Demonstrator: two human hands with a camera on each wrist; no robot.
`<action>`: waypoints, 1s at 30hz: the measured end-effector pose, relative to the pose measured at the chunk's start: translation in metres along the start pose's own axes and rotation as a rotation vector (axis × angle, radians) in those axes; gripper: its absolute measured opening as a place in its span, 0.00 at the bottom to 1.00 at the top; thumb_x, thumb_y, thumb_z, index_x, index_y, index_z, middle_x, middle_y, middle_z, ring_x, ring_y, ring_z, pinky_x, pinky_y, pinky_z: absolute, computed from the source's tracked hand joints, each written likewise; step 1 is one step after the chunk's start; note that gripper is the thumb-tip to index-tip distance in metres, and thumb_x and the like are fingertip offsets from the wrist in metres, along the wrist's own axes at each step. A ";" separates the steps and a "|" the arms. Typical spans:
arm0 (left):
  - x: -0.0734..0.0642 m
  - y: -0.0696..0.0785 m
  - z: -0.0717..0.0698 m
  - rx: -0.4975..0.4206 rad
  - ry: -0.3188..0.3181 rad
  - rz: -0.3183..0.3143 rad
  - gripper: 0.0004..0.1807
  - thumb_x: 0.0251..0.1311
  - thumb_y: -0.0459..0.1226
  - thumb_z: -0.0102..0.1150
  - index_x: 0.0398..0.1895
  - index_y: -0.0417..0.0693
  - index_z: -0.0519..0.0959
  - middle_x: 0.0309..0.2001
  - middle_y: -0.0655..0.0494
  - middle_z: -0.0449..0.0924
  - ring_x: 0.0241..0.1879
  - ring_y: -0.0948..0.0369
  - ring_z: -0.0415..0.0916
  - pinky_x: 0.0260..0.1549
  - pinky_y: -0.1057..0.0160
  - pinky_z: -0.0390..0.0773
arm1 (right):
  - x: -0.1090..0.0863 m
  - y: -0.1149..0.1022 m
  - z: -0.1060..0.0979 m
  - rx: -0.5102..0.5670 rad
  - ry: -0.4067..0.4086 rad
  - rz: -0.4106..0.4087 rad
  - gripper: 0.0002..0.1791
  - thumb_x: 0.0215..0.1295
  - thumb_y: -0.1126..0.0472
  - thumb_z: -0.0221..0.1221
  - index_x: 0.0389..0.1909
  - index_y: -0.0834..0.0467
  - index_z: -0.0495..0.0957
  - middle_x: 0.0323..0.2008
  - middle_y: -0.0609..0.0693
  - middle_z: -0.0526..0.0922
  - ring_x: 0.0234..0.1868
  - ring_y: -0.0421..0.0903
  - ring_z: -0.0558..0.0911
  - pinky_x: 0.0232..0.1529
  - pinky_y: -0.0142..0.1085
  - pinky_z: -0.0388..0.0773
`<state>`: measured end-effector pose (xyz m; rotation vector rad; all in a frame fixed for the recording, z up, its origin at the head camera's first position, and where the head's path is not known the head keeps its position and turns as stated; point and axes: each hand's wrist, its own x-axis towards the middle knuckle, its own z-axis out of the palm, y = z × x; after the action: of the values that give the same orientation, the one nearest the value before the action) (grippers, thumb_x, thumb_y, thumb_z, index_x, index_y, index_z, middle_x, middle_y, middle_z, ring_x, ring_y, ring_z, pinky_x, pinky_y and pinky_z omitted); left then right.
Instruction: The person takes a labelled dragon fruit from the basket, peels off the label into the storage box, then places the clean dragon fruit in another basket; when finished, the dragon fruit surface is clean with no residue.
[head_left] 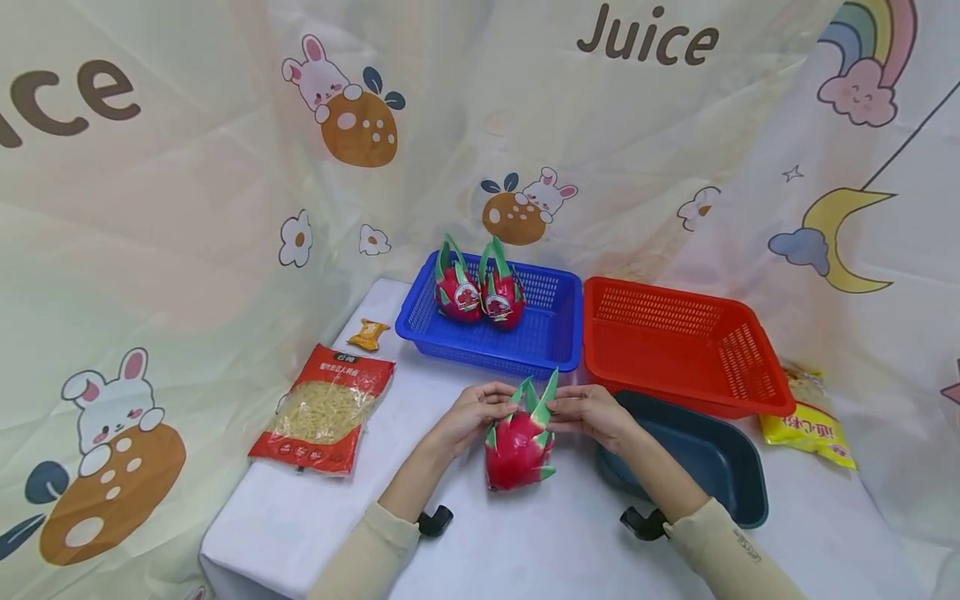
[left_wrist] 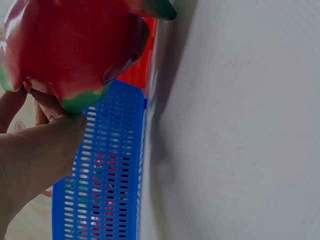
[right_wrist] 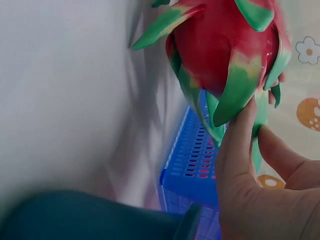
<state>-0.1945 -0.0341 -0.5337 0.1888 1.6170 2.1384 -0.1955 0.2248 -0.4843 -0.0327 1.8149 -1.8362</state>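
A pink-red dragon fruit point(head_left: 517, 457) with green leafy tips is held upright over the white table, in front of the blue basket point(head_left: 487, 360). My left hand point(head_left: 478, 412) pinches it by the leaves at its upper left; in the left wrist view the thumb point(left_wrist: 52, 137) presses against a green tip. On the other side my right hand point(head_left: 594, 413) grips a tall leaf, seen between thumb and fingers point(right_wrist: 239, 135) in the right wrist view. Inside the blue basket stand two more dragon fruits point(head_left: 457, 292) with round stickers.
Right of the blue basket is a red basket point(head_left: 675, 292), with a dark teal basin point(head_left: 731, 458) before it. A yellow packet point(head_left: 813, 425) lies at the far right. To the left are a red pasta bag point(head_left: 322, 412) and a small orange wrapped snack point(head_left: 368, 334).
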 end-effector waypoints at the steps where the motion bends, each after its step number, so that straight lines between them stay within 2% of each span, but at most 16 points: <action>1: 0.000 0.000 0.000 -0.004 -0.007 0.004 0.20 0.67 0.34 0.66 0.59 0.33 0.79 0.43 0.54 0.87 0.44 0.61 0.82 0.45 0.68 0.80 | -0.001 0.000 0.001 0.003 -0.001 -0.001 0.22 0.74 0.66 0.62 0.61 0.77 0.74 0.43 0.58 0.90 0.43 0.52 0.91 0.56 0.52 0.80; 6: 0.000 -0.002 -0.001 -0.008 -0.039 0.028 0.20 0.69 0.35 0.63 0.59 0.30 0.78 0.47 0.47 0.85 0.46 0.61 0.80 0.48 0.67 0.80 | -0.007 0.000 0.006 0.001 0.004 0.003 0.22 0.75 0.66 0.61 0.62 0.78 0.73 0.43 0.59 0.90 0.43 0.52 0.91 0.56 0.51 0.80; 9: 0.001 -0.002 0.000 -0.007 -0.058 0.048 0.20 0.72 0.37 0.61 0.59 0.30 0.78 0.51 0.44 0.82 0.49 0.60 0.79 0.53 0.66 0.80 | -0.011 -0.002 0.009 -0.002 0.046 0.006 0.23 0.73 0.65 0.63 0.61 0.77 0.75 0.42 0.59 0.90 0.43 0.52 0.91 0.53 0.50 0.82; 13: 0.001 -0.001 0.001 -0.024 -0.080 0.058 0.18 0.75 0.38 0.58 0.59 0.32 0.79 0.51 0.49 0.82 0.50 0.59 0.79 0.54 0.65 0.80 | -0.017 -0.004 0.010 -0.022 0.091 -0.006 0.23 0.72 0.64 0.65 0.60 0.76 0.76 0.42 0.59 0.90 0.42 0.52 0.91 0.51 0.49 0.83; 16: 0.002 0.001 0.003 -0.034 -0.095 0.057 0.17 0.76 0.38 0.56 0.59 0.34 0.79 0.49 0.52 0.82 0.49 0.59 0.79 0.53 0.65 0.80 | -0.023 -0.006 0.008 -0.060 0.090 -0.028 0.23 0.72 0.63 0.65 0.59 0.76 0.77 0.42 0.59 0.90 0.42 0.52 0.91 0.51 0.48 0.84; 22: 0.009 0.000 0.012 -0.066 -0.089 0.070 0.16 0.78 0.38 0.55 0.57 0.34 0.80 0.42 0.52 0.83 0.42 0.60 0.78 0.47 0.64 0.80 | -0.040 -0.013 0.002 -0.159 0.089 -0.080 0.23 0.72 0.62 0.65 0.58 0.75 0.78 0.43 0.61 0.90 0.43 0.54 0.91 0.47 0.47 0.87; 30: 0.015 0.002 0.016 -0.081 -0.057 0.045 0.16 0.77 0.38 0.55 0.57 0.35 0.80 0.48 0.50 0.83 0.47 0.58 0.81 0.53 0.61 0.81 | -0.057 -0.033 -0.006 -0.156 0.096 -0.127 0.25 0.71 0.62 0.66 0.60 0.76 0.76 0.44 0.60 0.90 0.45 0.54 0.91 0.47 0.48 0.87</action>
<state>-0.2028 -0.0140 -0.5292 0.2605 1.5048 2.2072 -0.1612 0.2510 -0.4337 -0.1227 2.0625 -1.8049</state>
